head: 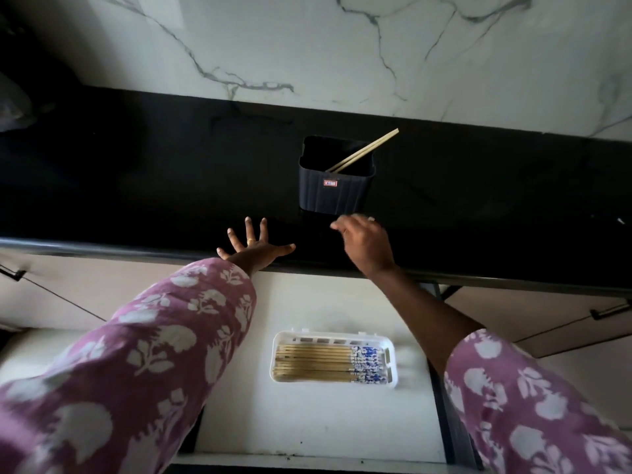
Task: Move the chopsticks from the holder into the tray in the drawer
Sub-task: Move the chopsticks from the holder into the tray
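Note:
A dark ribbed holder stands on the black counter, with two wooden chopsticks leaning out of it toward the upper right. In the open white drawer below lies a white tray holding several chopsticks laid side by side, blue-patterned ends to the right. My left hand rests flat on the counter's front edge, fingers spread. My right hand hovers just below the holder's front, fingers loosely curled and blurred, nothing visible in it.
The black counter runs across the view with a white marble wall behind it. The drawer's white floor lies around the tray. Cabinet fronts with dark handles flank the drawer.

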Motion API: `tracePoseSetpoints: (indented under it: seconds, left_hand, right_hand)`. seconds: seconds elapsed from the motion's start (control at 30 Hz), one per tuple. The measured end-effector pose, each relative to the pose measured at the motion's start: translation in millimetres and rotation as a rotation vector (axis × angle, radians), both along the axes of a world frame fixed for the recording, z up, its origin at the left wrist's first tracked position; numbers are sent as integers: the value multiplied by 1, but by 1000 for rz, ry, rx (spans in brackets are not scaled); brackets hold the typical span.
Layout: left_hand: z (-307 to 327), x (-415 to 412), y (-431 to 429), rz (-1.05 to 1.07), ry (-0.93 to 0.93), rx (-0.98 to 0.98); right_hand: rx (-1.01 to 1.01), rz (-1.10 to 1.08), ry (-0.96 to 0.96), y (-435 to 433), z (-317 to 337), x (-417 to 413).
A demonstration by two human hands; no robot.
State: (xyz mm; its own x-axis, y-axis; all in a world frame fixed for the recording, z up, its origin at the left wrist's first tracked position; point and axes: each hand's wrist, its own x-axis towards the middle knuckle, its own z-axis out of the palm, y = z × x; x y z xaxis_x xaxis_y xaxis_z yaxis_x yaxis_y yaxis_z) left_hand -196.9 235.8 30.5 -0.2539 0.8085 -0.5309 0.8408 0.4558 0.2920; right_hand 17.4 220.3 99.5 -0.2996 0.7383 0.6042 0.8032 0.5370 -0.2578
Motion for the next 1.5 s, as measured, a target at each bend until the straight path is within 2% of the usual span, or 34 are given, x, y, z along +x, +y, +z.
tracePoseSetpoints:
  seconds: [0.07,0.2,0.3,0.43,0.6,0.7,0.8,1.0,1.3,1.5]
  left_hand:
    - [2,0,0,1,-12,2]
    - [4,2,-1,-2,-11,-3]
    - [4,1,1,-4,-5,-12]
    - [1,0,3,-10,-4,-32]
    - [1,-1,4,-14,-23,-38]
    - [2,0,4,-26,-21,-43]
    - [5,0,5,-32,-14,-45]
    - [4,-2,2,-31,-15,-50]
    - [8,2,-1,-21,-4,-14]
    - [12,9,-6,-14,34,34]
  right_hand:
    - [-9,-120,134,24,19,5]
    - [-237,-385,446,73,46,13]
    - [-379,-518,562,104,56,20]
    - [-532,-568,630,139,56,25]
    - [-702,-600,1019,167,44,21]
    - [-730,-597,1144,176,40,18]
    - [-739,-555,1178,180,36,14]
    - [-634,-577,1009,180,37,8]
    - [-506,-624,941,170,59,12]
    - [-287,-558,959,140,92,10]
